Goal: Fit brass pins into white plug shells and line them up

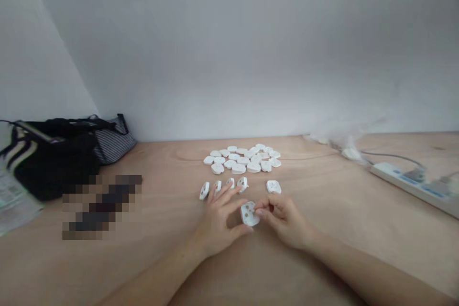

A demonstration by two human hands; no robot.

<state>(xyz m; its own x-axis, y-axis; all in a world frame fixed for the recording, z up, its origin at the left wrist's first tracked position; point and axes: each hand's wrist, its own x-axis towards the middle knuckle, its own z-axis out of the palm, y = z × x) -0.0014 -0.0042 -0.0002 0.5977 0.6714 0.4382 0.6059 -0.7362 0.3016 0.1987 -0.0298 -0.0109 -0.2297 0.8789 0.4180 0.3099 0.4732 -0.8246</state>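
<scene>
A white rounded plastic socket piece (248, 215) with slots and small brass-coloured spots in its face sits tilted between my hands. My left hand (220, 222) steadies it, thumb at its lower edge and index finger at its upper edge. The other left fingers stretch toward a row of similar white pieces standing on edge, the leftmost piece (204, 191) clear of the hand. At the socket piece's right side, my right hand (281, 217) has thumb and index finger pinched together; whatever lies between them is too small to make out. Another white piece (274, 187) lies flat just beyond the right hand.
Farther back is a cluster of several white plastic pieces (242, 160) on the wooden table (172, 258). A power strip (412, 184) with plugs and a cable lies right, near a clear plastic bag (349, 146). Left are a black bag (60, 162) and a pixelated dark object (103, 205).
</scene>
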